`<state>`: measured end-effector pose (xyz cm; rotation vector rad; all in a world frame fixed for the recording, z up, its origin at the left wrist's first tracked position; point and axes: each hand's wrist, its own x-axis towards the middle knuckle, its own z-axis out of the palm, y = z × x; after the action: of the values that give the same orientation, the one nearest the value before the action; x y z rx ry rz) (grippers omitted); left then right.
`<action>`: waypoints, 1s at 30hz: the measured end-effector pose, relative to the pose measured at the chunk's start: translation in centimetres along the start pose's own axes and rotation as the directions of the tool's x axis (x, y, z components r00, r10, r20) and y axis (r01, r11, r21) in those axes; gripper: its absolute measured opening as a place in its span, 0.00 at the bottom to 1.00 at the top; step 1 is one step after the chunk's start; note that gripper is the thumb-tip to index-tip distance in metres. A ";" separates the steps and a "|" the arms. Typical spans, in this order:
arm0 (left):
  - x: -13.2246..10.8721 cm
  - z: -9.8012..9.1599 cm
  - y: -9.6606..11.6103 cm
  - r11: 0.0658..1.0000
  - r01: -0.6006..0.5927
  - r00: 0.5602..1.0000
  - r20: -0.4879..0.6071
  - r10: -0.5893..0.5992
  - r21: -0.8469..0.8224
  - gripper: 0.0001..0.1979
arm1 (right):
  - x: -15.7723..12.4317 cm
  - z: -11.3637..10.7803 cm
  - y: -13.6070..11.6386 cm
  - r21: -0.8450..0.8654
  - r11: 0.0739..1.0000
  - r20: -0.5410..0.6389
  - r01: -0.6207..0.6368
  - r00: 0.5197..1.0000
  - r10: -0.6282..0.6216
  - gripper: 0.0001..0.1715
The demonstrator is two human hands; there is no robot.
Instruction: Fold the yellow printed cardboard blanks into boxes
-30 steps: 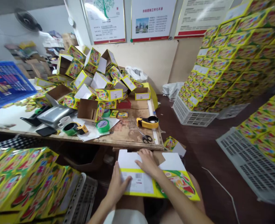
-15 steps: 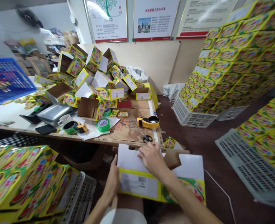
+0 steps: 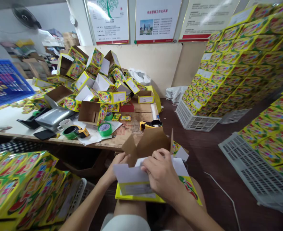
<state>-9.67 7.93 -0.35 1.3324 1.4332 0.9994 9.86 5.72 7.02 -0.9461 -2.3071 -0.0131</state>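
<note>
A yellow and green printed cardboard box (image 3: 134, 192) rests across my thighs, partly unfolded, with its brown inner panel raised at the back and white flaps standing at the front. At its left side, my left hand (image 3: 118, 164) has its fingers closed on the edge near a brown flap. My right hand (image 3: 162, 175) reaches over the front and pinches the white flap, its fingers curled. The inside of the box is mostly hidden behind this hand.
A worktable (image 3: 124, 139) ahead carries a pile of open boxes (image 3: 100, 83), green tape (image 3: 105, 129), a tape dispenser (image 3: 151, 124) and a mug (image 3: 65, 124). Packed boxes (image 3: 23, 186) stand at left; more are stacked in a white crate (image 3: 196, 120) at right. A cord (image 3: 224, 192) crosses the floor.
The box has opened from a flatter shape, its brown panel now raised at the back and its front tilted down. My left hand has moved up along its left side. The scissors are now hidden.
</note>
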 end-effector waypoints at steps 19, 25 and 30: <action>-2.6 3.6 -2.7 0.583 -0.433 0.901 0.313 0.300 0.687 0.42 | -6.8 1.6 2.0 0.079 0.918 -0.413 -0.388 0.826 0.384 0.21; -3.3 5.3 -0.9 0.457 -0.511 0.859 0.414 0.301 0.728 0.34 | -10.7 3.9 2.7 0.168 0.896 0.087 -0.412 0.911 0.403 0.33; -3.6 5.8 -0.4 0.452 -0.571 0.821 0.469 0.325 0.686 0.33 | -7.4 3.3 5.4 0.356 0.738 0.031 -0.574 0.796 0.604 0.23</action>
<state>-4.15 4.19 -1.95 2.5535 1.3678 0.3721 15.41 5.83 -0.99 -1.4064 -1.7461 0.5956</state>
